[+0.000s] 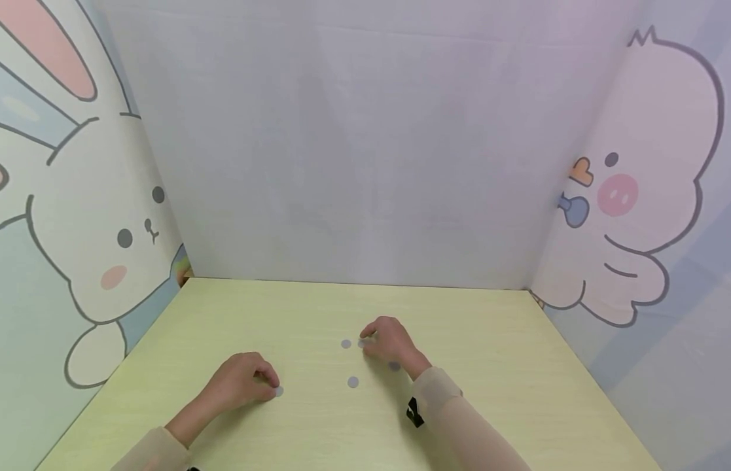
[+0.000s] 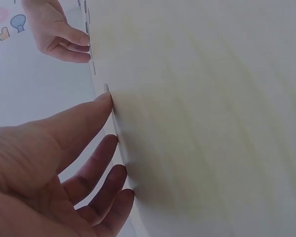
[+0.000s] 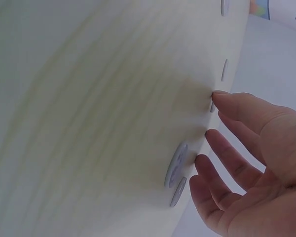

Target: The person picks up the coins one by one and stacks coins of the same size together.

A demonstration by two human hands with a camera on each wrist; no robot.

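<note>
Several flat round silver pieces that look like coins lie on the table. My left hand (image 1: 240, 379) is low over the left part of the table, thumb and forefinger at the edges of one coin (image 1: 279, 391). In the left wrist view that coin (image 2: 107, 88) shows just past the thumb tip; the other fingertips touch the tabletop. Farther back, my right hand (image 1: 389, 338) pinches another coin (image 1: 362, 343) between thumb and forefinger. Just left of it is a coin (image 1: 345, 343); nearer the front lies another coin (image 1: 353, 382). One more coin (image 1: 394, 366) is partly under the right wrist.
The pale yellow table (image 1: 271, 314) has a light cloth wall (image 1: 365, 163) along its back edge. Side panels carry a printed rabbit (image 1: 94, 248) on the left and a printed chick (image 1: 654, 196) on the right. A black piece (image 1: 415, 413) is at the right sleeve.
</note>
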